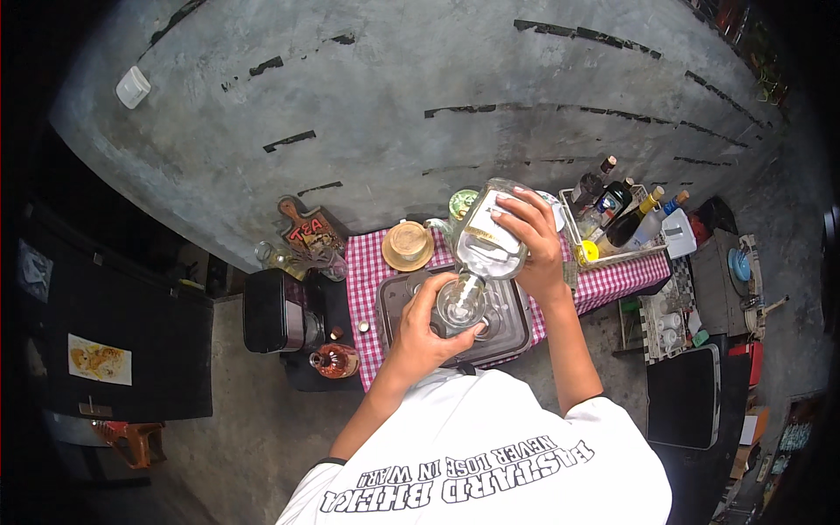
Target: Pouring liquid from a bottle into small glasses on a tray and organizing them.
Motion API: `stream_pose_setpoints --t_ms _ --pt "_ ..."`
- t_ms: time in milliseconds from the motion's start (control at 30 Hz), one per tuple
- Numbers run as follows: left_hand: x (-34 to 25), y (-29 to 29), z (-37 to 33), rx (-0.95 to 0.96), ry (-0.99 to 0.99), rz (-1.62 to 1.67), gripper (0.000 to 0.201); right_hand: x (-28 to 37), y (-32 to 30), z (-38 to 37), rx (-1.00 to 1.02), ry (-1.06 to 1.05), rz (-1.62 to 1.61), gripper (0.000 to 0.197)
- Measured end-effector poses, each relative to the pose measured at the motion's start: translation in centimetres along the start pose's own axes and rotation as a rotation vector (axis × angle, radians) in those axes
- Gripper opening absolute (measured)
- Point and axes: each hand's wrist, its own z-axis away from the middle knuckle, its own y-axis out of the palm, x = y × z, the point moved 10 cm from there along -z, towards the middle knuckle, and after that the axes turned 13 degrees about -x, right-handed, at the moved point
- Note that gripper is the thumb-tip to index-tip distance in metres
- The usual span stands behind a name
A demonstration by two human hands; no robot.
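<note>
My L hand (418, 332) is in a C-grip, palm facing R, L thumb (464, 341) on near side, L index finger (427, 291) curled on far side. R hand (540, 249) higher & further fwd, gripping, R fingers (523, 213) pointing L. L forearm (367, 416) angled up-right, R forearm (569, 350) steeper, up-left. Hands close, approx. diagonal.

A crate (630, 255) of bottles (622, 229) stands far right on the table (363, 293); far left, a painted board (309, 229) by the wall (350, 105).

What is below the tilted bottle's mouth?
A clear glass in the left hand, with the tray farther below. Parts of the tray are covered by hand and glass.
</note>
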Motion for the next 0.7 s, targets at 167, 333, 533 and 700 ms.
stream_pose_setpoints --t_ms 167,333,533,700 --pt "-0.5 0.1 0.2 -0.015 0.039 -0.058 0.064 0.2 -0.3 0.0 0.002 0.006 -0.016 0.051" --pt "0.7 0.3 1.0 0.03 -0.027 0.055 0.074 1.0 0.0 0.1 0.02 -0.009 0.011 0.051" --pt "0.4 -1.1 1.2 0.052 -0.025 0.062 0.073 1.9 0.6 0.1 0.016 -0.008 0.031 0.051" --pt "0.3 -2.9 1.2 0.019 0.035 0.053 0.072 3.0 1.6 0.0 0.022 0.007 0.038 0.05"
